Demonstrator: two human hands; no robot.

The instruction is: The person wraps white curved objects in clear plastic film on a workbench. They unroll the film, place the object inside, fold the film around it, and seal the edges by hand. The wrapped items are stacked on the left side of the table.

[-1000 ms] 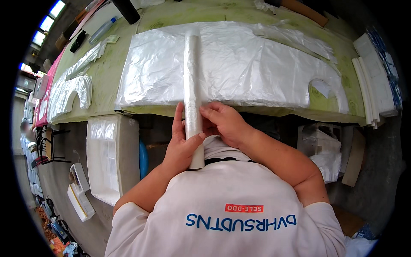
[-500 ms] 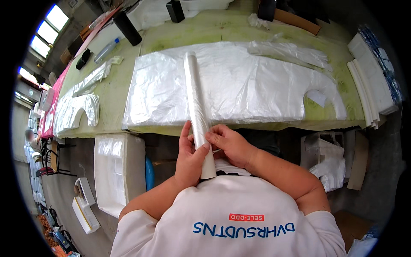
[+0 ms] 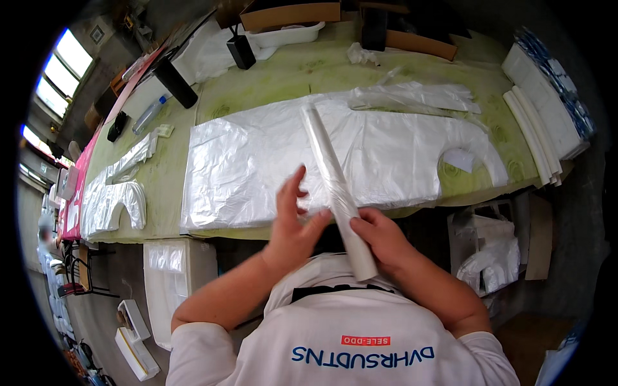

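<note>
A long, narrow roll of translucent white plastic film slants across the front edge of the table, its near end by my shirt. My right hand grips the roll near its lower end, thumb on top and the other fingers mostly hidden beneath. To the left of the roll, my left hand is open with its fingers spread; its thumb reaches close to the film, and I cannot tell whether it touches. Behind the roll lie flat, shiny white plastic sheets, apron-like, with a curved cut-out at the right.
A green-patterned cover spreads over the table. More cut plastic lies at the left, near a clear bottle and a black cylinder. White rolls rest at the right edge. Bins with plastic stand below the table.
My left hand has let go of the plastic roll and opened out to its left. The roll has shifted right in my right hand. The head view has also shifted.
</note>
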